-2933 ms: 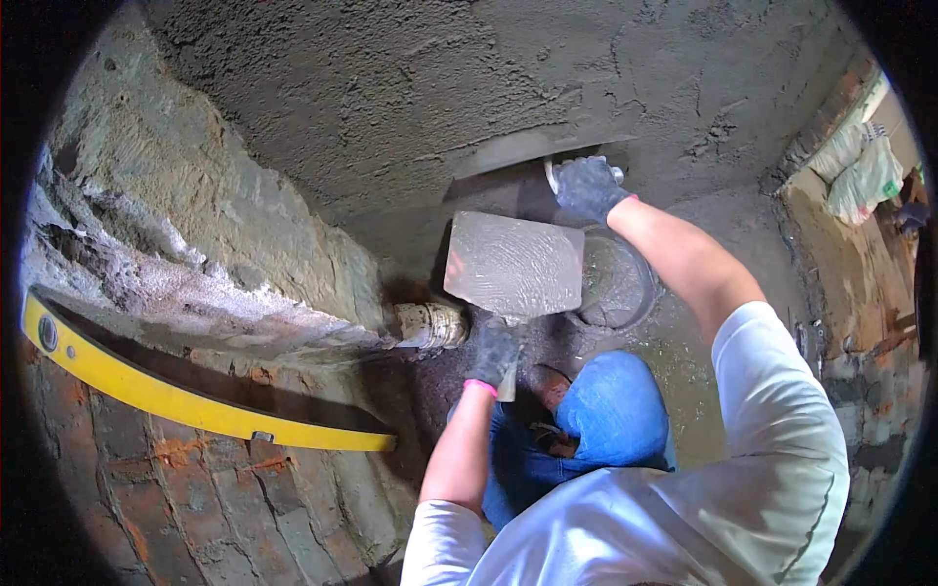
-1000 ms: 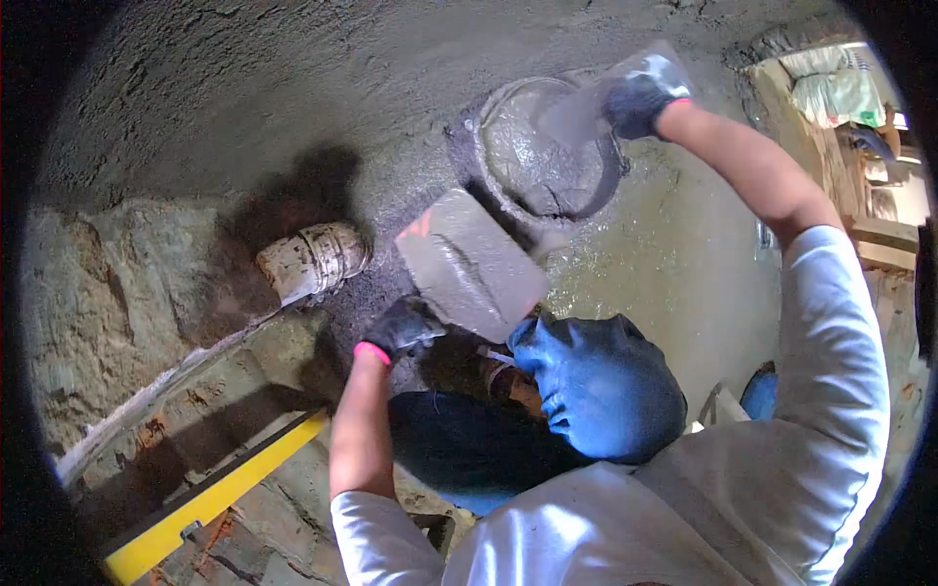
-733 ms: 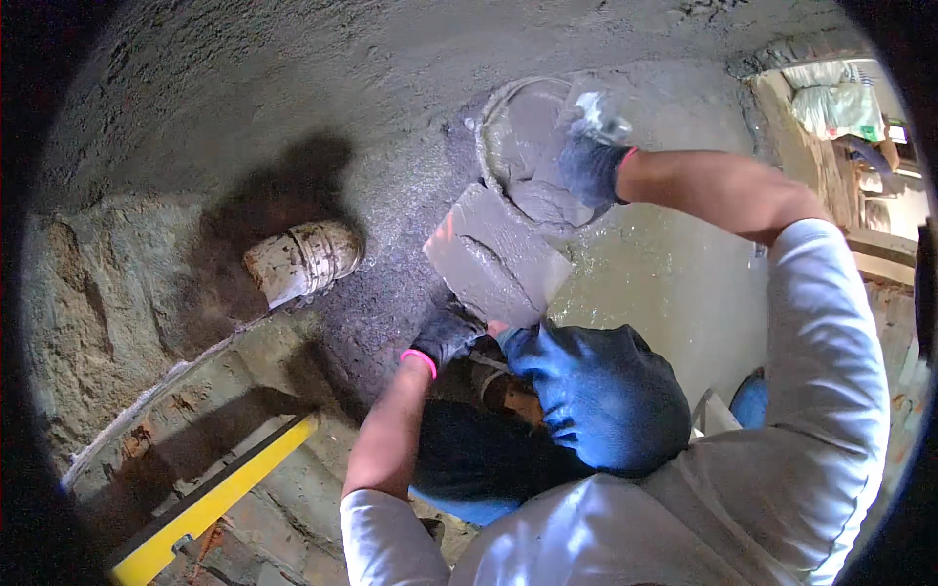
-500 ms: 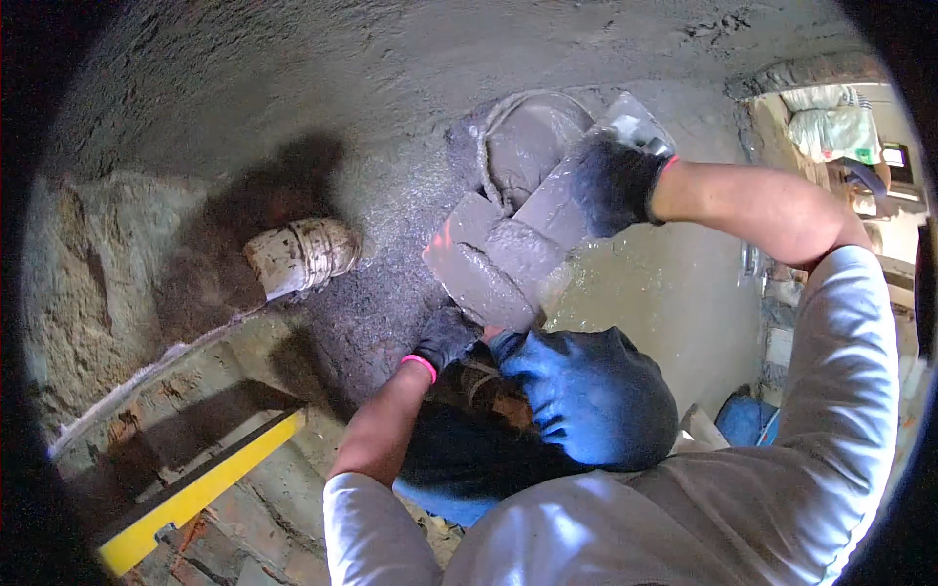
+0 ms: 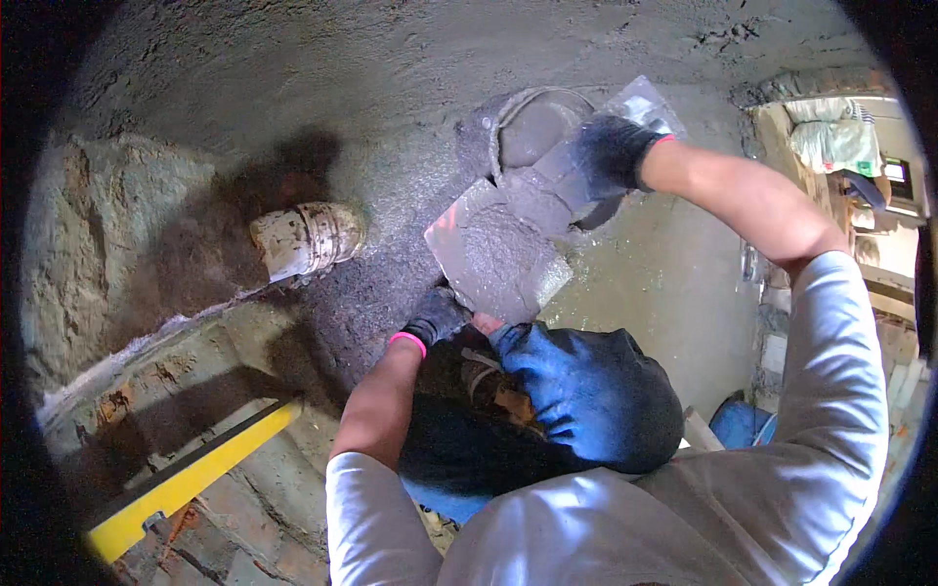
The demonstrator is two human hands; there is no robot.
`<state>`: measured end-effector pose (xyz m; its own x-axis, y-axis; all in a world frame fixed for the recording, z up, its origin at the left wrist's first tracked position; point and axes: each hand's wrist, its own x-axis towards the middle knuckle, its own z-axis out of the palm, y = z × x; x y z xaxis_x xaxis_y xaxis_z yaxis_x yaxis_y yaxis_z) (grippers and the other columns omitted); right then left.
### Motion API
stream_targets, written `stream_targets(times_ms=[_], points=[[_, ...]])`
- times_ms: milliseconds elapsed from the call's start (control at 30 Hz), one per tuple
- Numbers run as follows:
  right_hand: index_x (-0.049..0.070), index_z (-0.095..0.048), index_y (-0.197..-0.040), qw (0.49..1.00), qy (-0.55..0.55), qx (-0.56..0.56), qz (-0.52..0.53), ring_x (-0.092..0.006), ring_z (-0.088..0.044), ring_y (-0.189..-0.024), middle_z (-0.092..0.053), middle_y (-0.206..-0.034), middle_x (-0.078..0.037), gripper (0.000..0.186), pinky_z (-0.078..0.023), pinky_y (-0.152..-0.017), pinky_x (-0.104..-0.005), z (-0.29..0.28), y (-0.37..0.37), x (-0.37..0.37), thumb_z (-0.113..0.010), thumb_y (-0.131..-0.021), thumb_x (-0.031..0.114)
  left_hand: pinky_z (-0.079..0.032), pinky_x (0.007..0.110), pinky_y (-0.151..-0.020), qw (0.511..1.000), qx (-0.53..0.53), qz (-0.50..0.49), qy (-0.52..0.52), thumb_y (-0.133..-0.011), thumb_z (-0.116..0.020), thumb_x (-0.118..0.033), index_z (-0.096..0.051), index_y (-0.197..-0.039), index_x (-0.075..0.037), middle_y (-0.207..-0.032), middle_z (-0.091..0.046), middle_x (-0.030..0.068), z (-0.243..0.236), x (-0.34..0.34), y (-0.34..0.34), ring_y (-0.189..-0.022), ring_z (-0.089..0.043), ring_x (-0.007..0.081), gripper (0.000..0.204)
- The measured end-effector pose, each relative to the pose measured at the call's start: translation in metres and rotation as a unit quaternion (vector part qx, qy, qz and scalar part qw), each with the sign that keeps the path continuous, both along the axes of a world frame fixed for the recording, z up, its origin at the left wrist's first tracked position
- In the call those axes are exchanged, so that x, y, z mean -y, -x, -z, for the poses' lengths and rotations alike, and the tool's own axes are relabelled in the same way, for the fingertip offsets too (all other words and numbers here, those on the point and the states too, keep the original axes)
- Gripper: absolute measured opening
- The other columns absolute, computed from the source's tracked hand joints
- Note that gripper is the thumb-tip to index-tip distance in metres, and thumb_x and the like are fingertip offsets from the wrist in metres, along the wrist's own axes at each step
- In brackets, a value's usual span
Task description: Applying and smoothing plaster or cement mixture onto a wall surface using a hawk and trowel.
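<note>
My left hand [image 5: 437, 314], in a dark glove, is closed at the near edge of a plasterer's hawk [image 5: 445, 239]; its handle is hidden. A thick layer of grey mortar [image 5: 508, 254] covers most of the plate. In my right hand [image 5: 614, 156], gloved too, is a plastering trowel [image 5: 640, 103], its far corner bare and shiny. The trowel's other end reaches the hawk, and mortar bridges the two. Just behind them sits a round bucket [image 5: 498, 122] holding smooth grey mortar.
A dirty white pipe end [image 5: 311, 239] sticks out at left. A yellow spirit level [image 5: 195, 479] leans at lower left. My bent knee in blue trousers [image 5: 606, 400] is close below the hawk. Wet grey plaster [image 5: 342, 68] coats the wall; a blue container [image 5: 743, 420] stands at right.
My right hand and trowel have moved slightly up and away. Mortar now spreads over more of the hawk, whose plate has tilted and turned a little. The left hand has shifted slightly upward.
</note>
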<state>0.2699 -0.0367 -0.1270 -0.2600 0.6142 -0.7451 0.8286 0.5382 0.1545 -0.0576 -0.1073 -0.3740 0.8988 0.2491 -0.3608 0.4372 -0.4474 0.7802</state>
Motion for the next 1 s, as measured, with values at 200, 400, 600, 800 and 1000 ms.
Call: stream_targets(times_ms=[200, 400, 600, 800, 1000], points=[[0.009, -0.069, -0.066, 0.992, -0.078, -0.096, -0.016, -0.0342, -0.063, -0.071, -0.065, -0.072, -0.016, 0.023, -0.050, -0.066, -0.0439, 0.005, 0.026, 0.035, -0.063, -0.063, 0.032, -0.052, 0.035, -0.055, 0.991, -0.025, -0.049, 0.126, -0.081, -0.057, -0.022, -0.066, -0.095, -0.008, -0.075, -0.066, 0.0105, -0.046, -0.017, -0.013, -0.059, -0.062, 0.0229, 0.021], [0.007, -0.062, -0.067, 0.951, -0.277, -0.110, 0.078, -0.0311, -0.060, -0.071, -0.062, -0.072, -0.015, 0.027, -0.045, -0.063, -0.0443, -0.152, 0.028, 0.048, -0.059, -0.075, 0.033, -0.047, 0.036, -0.086, 0.986, -0.148, 0.012, 0.081, -0.083, -0.053, -0.034, -0.065, -0.106, -0.013, -0.103, -0.066, 0.0092, -0.115, -0.047, 0.022, -0.094, -0.062, 0.0250, 0.032], [0.007, -0.061, -0.073, 0.889, -0.382, -0.240, 0.082, -0.0281, -0.056, -0.061, -0.057, -0.069, -0.012, 0.029, -0.043, -0.057, -0.0430, -0.144, 0.027, 0.096, -0.065, -0.072, 0.036, -0.050, 0.032, -0.076, 0.863, 0.174, 0.074, -0.468, -0.089, -0.052, -0.019, -0.055, -0.115, -0.005, -0.102, -0.063, 0.0100, -0.114, -0.073, 0.022, -0.084, -0.060, 0.0187, 0.030], [0.002, -0.062, -0.091, 0.810, -0.553, -0.124, 0.152, -0.0356, -0.061, -0.070, -0.063, -0.081, -0.016, 0.026, -0.047, -0.061, -0.0472, -0.163, 0.034, 0.172, -0.056, -0.078, 0.023, -0.040, 0.024, -0.041, 0.832, 0.243, -0.385, 0.317, -0.085, -0.063, -0.012, -0.061, -0.087, -0.007, -0.062, -0.056, 0.0001, -0.344, -0.046, -0.069, -0.047, -0.052, 0.0097, 0.006], [0.007, -0.046, -0.129, 0.766, -0.550, -0.267, 0.200, -0.0344, -0.043, -0.122, -0.048, -0.130, -0.020, 0.046, -0.029, -0.106, -0.0461, -0.162, -0.013, 0.144, -0.048, -0.089, 0.029, -0.041, 0.027, -0.045, 0.851, 0.256, -0.366, 0.275, -0.081, -0.064, -0.012, -0.062, -0.077, -0.004, -0.064, -0.057, 0.0009, -0.413, -0.053, -0.063, -0.052, -0.052, 0.0110, 0.009]])
